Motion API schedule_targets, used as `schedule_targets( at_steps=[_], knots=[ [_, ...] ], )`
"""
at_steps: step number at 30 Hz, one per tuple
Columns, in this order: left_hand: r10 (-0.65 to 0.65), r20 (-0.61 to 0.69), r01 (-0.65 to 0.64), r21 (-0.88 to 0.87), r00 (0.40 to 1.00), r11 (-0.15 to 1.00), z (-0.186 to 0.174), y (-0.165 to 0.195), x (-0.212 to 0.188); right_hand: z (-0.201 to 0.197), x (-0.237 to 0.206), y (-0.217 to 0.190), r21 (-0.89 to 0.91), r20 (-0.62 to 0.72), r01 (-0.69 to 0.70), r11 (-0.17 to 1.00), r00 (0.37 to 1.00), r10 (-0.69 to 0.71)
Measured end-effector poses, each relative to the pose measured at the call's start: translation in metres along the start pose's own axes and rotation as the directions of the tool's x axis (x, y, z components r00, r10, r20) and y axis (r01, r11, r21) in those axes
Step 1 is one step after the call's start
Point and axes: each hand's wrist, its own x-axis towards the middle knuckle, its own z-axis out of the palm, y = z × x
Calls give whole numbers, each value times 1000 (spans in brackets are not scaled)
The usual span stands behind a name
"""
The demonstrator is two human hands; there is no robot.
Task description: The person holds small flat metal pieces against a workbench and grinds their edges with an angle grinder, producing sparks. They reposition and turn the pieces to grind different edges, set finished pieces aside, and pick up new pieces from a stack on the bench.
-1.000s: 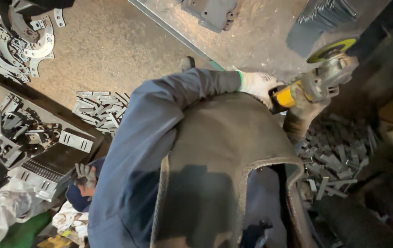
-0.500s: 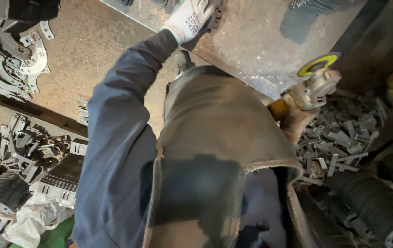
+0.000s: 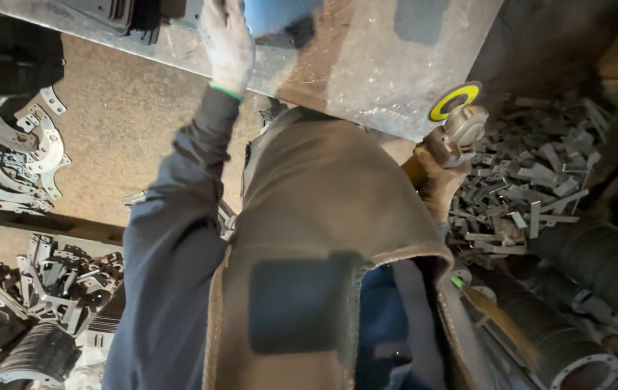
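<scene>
My left hand (image 3: 226, 45), in a white glove with a green cuff, stretches out over the grey metal worktable (image 3: 388, 65). It lies beside a shiny bluish metal piece (image 3: 280, 18); its fingertips run off the top of the frame, so its grip is hidden. My right hand (image 3: 439, 184), in a brown glove, grips an angle grinder (image 3: 459, 126) with a yellow-ringed disc (image 3: 455, 101), held at the table's near edge. A brown leather apron (image 3: 323, 238) and my blue sleeve fill the middle of the view.
A heap of small grey metal brackets (image 3: 533, 180) lies at the right. Curved flat metal plates (image 3: 13, 159) are piled at the left, more brackets (image 3: 56, 282) at lower left. Dark flanged pipes (image 3: 576, 347) lie at lower right.
My left hand has left the grinder and reached forward across the worktable. The grinder stays in my right hand alone, by the table edge.
</scene>
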Motion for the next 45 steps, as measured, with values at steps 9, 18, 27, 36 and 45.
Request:
schedule_targets(
  at_steps=[9,18,27,36,45],
  knots=[
    [-420,545,652,-349,726,673,58,-19,-104,-6,-12,15,-6,-30,-74,997,997,74],
    [-169,501,290,-173,849,941,59,-6,-101,-18,-2,46,-10,16,-84,996,996,84],
    [246,615,-187,-160,750,969,66,-1,-108,-26,10,46,-510,353,367,778,914,-200],
    [-52,570,81,-26,820,996,85,-12,-124,-19,7,37,-112,177,-20,993,983,40],
    [-201,623,54,247,756,968,79,-7,-133,-28,10,42,-283,272,128,951,961,-49]
  ],
)
